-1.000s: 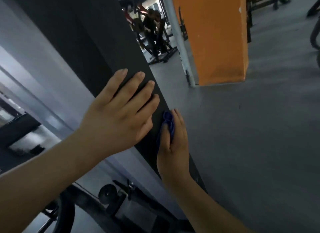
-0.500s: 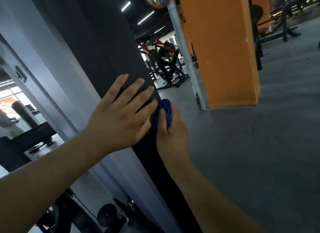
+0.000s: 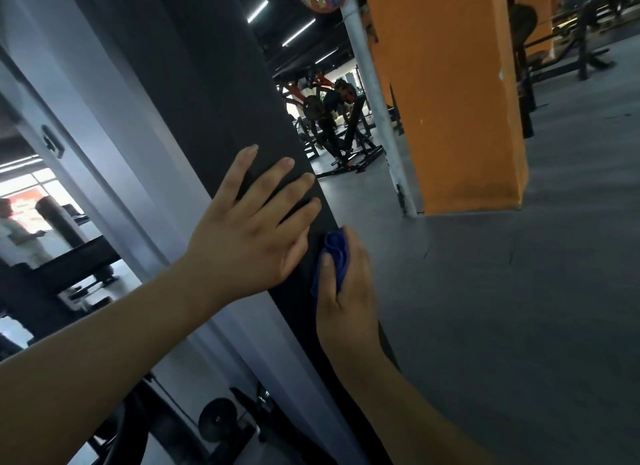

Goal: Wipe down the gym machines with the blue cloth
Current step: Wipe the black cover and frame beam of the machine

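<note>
The left hand [image 3: 249, 229] is lying flat on the front face of the machine's dark upright panel [image 3: 214, 84], its fingers [image 3: 273, 180] stretched straight and slightly spread, holding nothing. The right hand [image 3: 346, 302] is curling thumb and fingers round the bunched blue cloth [image 3: 337, 253] and pressing it against the panel's right edge, just below and beside the left hand. The two hands are lying close together, not quite touching. To the right of that edge the grey floor [image 3: 519, 309] is lying open as far as the orange pillar [image 3: 450, 101] and the grey pole [image 3: 374, 111] beside it. There are two hands and one cloth in view, and one panel is being touched.
</note>
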Available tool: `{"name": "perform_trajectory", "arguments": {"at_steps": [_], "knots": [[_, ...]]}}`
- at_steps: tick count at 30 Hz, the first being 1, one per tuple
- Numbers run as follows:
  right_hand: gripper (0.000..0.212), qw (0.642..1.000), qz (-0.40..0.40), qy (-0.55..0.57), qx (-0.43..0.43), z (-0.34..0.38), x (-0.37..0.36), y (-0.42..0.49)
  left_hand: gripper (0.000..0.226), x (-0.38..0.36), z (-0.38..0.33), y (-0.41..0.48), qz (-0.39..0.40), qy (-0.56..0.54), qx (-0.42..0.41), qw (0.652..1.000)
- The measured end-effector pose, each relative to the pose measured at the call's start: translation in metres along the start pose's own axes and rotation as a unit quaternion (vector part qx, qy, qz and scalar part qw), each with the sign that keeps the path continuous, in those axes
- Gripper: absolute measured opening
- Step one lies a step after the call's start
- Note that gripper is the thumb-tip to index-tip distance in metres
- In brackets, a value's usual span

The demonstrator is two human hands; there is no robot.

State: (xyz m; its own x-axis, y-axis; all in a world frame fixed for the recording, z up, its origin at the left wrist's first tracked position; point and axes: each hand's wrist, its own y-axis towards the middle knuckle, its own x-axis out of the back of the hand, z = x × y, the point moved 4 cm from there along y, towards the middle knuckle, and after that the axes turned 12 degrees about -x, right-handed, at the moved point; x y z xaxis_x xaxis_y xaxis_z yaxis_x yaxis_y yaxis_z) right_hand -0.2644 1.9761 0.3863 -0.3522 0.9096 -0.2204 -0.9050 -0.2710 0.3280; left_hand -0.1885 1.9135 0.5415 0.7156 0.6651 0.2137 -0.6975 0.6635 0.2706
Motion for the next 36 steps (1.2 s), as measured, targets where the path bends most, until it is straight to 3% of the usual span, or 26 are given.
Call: {"name": "perform_trajectory", "arguments": {"at_steps": [4, 7, 12, 19, 28, 30, 33, 36], "knots": [[0.057, 1.0, -0.025, 0.0, 0.002, 0.012, -0.008, 0.012, 0.035, 0.0, -0.002, 0.0, -0.004, 0.002, -0.004, 1.0], [0.058, 0.998, -0.025, -0.019, 0.052, 0.023, -0.015, 0.016, 0.036, 0.0, -0.002, 0.0, -0.011, 0.008, -0.003, 1.0], [0.068, 0.984, -0.039, -0.138, 0.109, -0.023, -0.014, -0.052, 0.033, -0.002, -0.001, -0.002, -0.012, 0.004, -0.01, 1.0], [0.072, 0.956, -0.044, -0.231, 0.176, -0.02, -0.015, -0.043, 0.032, -0.001, -0.003, -0.004, -0.026, 0.001, -0.007, 1.0], [0.07, 0.955, -0.047, -0.222, 0.189, -0.017, -0.018, -0.04, 0.033, -0.001, -0.012, -0.008, -0.018, -0.007, -0.005, 1.0], [0.08, 0.947, -0.034, -0.249, 0.203, -0.042, -0.013, -0.057, 0.035, 0.0, -0.021, -0.01, -0.003, -0.023, -0.008, 1.0], [0.096, 0.948, -0.01, -0.276, 0.157, -0.087, 0.004, -0.086, 0.039, 0.001, -0.035, -0.019, 0.015, -0.044, -0.02, 0.999], [0.078, 0.963, -0.019, -0.233, 0.133, -0.084, 0.004, -0.077, 0.041, 0.002, -0.044, -0.025, 0.025, -0.057, -0.032, 0.998]]}}
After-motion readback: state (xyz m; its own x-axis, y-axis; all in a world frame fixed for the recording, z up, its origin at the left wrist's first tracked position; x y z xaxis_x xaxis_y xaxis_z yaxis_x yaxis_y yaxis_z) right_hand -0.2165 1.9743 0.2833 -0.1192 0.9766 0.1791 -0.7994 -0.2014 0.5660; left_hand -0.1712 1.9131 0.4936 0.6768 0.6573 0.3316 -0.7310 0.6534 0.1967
